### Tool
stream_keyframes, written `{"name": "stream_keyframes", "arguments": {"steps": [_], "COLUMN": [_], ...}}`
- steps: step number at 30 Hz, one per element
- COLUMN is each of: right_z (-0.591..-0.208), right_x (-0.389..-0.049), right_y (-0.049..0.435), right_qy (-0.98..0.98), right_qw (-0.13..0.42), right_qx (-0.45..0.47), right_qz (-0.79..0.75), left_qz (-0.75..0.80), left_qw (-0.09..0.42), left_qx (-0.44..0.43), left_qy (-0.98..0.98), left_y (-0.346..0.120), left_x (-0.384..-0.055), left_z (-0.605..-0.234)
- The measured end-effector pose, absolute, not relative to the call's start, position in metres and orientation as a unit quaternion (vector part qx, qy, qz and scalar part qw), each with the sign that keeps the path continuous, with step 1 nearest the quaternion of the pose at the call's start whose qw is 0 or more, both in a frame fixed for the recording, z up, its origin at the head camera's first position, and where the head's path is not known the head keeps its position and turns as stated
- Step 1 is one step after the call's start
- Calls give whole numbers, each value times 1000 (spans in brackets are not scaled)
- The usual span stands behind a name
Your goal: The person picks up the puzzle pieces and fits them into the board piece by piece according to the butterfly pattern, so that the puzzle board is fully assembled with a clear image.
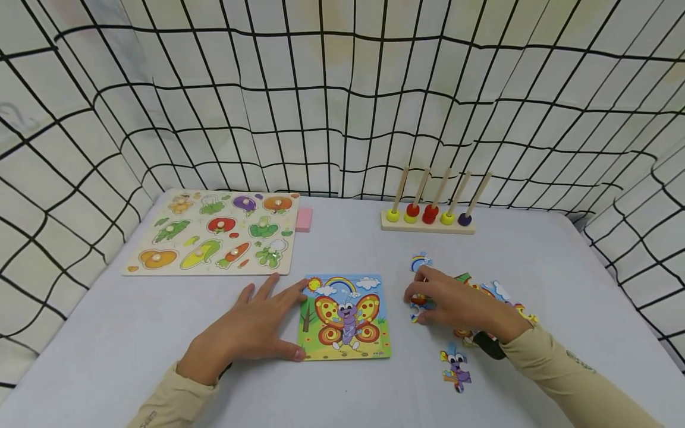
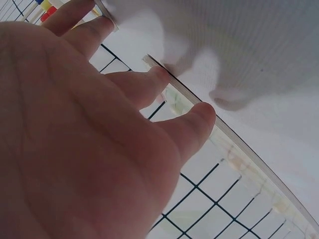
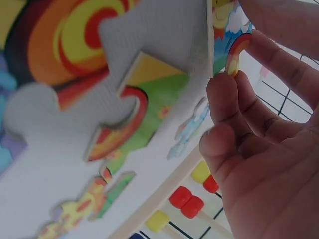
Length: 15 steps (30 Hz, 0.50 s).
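My left hand (image 1: pixel 257 327) has its fingers spread, with thumb and fingertips at the left edge of a square butterfly picture board (image 1: pixel 345 351). From the left wrist view, the palm of this hand shows at close range. My right hand (image 1: pixel 455 303) pinches a jigsaw piece (image 3: pixel 232 45) printed with a sun, cloud and rainbow, low over the table. Other jigsaw pieces lie around and under that hand: a rainbow piece (image 1: pixel 420 260) beyond it, a purple butterfly-body piece (image 1: pixel 456 367) nearer me, and several partly hidden by the wrist. One green and orange piece (image 3: pixel 164 107) shows in the right wrist view.
A vegetable peg puzzle (image 1: pixel 248 229) lies at the back left, with a pink block (image 1: pixel 303 220) beside it. At the back right stands a wooden bead rack (image 1: pixel 428 227) with upright pegs. Black netting (image 1: pixel 342 89) over white cloth rises behind the table and on both sides.
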State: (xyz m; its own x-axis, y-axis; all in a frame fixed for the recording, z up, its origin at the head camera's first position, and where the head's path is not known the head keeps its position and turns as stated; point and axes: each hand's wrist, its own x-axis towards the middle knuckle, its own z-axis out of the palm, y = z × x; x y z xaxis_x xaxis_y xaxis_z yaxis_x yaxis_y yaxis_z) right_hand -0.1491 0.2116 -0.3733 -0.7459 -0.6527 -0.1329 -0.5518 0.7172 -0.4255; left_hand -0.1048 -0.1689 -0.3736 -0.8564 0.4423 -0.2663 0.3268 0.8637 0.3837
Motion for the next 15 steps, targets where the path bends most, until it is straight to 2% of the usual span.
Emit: {"name": "stream_keyframes", "arguments": {"steps": [6, 15], "right_z": [-370, -363], "right_x": [-151, -155], "right_y": [210, 205], "right_qy": [916, 919], "right_qw": [100, 116], "right_qx": [-369, -368], "right_qz": [-121, -84], "left_qz": [166, 172], "left_qw": [177, 171], "left_qx": [203, 208], "left_qy": [949, 947], "left_y": [-169, -171], "left_x": [-105, -104], "left_z": [-374, -374]}}
